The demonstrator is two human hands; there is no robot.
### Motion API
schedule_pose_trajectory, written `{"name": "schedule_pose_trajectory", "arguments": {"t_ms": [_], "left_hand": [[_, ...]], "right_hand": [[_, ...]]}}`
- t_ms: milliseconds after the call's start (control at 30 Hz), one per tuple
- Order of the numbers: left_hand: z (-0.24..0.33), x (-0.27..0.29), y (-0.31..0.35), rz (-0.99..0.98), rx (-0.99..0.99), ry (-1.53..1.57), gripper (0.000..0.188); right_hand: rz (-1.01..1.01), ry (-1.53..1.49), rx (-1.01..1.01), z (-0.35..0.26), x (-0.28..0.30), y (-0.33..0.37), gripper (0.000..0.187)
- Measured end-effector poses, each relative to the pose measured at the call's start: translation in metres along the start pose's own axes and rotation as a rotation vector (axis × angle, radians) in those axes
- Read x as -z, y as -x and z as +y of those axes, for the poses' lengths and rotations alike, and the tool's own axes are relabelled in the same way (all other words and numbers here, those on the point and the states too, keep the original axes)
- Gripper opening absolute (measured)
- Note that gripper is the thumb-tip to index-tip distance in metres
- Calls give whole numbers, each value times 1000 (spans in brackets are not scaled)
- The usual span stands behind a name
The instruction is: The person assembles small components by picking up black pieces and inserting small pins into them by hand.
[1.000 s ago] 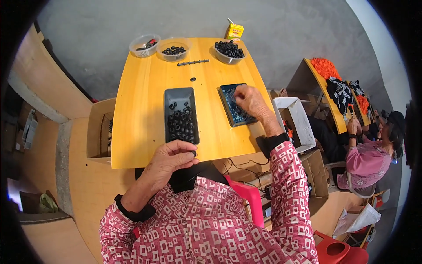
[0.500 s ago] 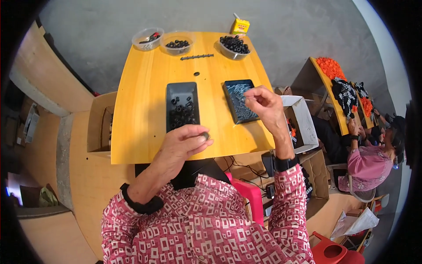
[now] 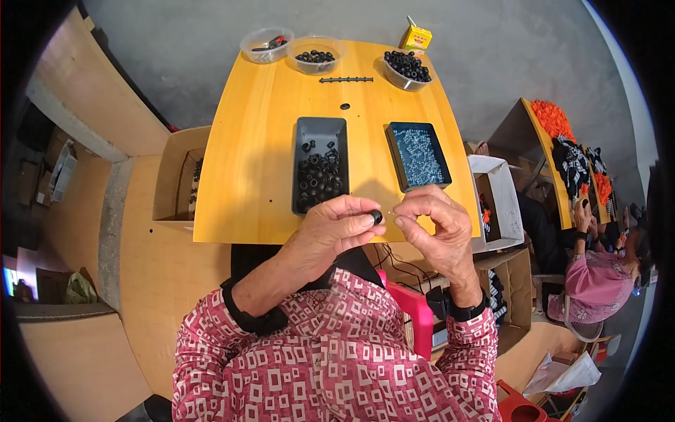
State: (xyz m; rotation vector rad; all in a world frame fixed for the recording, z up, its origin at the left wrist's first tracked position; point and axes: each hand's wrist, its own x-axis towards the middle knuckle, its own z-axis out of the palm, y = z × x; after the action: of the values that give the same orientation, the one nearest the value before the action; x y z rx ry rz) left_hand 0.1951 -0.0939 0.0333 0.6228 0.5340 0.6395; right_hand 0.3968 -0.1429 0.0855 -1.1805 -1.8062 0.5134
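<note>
Between the thumb and fingers of my left hand (image 3: 336,224) is a small round black part with a hole (image 3: 377,216), its opening turned toward my right hand. My right hand (image 3: 441,228) pinches a tiny shiny piece (image 3: 391,212), just to the right of the black part and apart from it; its exact kind is too small to tell. Beyond my left hand lies a dark grey tray (image 3: 321,126) with many loose black parts (image 3: 320,176). Past my right hand sits a dark tray (image 3: 396,151) full of small silvery pieces (image 3: 422,151).
At the far edge of the wooden table (image 3: 246,141) stand bowls of black parts (image 3: 408,69) and a yellow box (image 3: 418,36). A ribbed black rod (image 3: 346,79) lies before them. Cardboard boxes (image 3: 172,169) flank the table. A co-worker in pink (image 3: 598,285) sits at right.
My right hand has come from over the tray of silvery pieces down and in toward my left hand. The black part has turned, showing its hole. The whole view has shifted slightly.
</note>
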Motion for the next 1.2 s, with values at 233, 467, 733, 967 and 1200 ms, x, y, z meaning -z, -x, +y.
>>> {"name": "schedule_pose_trajectory", "arguments": {"t_ms": [233,467,733,967,1200], "left_hand": [[-1,1,5,24,-23,-12,23],[0,2,4,43,-37,-73,21],[-4,6,5,58,-37,-92,20],[-6,13,7,27,8,48,18],[-10,20,10,13,11,79,19]], "right_hand": [[-50,-16,-48,-7,-8,0,13],[-92,2,-119,-9,-11,-2,11],[-130,-46,-223,-6,-18,-2,10],[-13,-98,-208,2,-19,9,11],[-70,391,292,-7,-37,5,24]]}}
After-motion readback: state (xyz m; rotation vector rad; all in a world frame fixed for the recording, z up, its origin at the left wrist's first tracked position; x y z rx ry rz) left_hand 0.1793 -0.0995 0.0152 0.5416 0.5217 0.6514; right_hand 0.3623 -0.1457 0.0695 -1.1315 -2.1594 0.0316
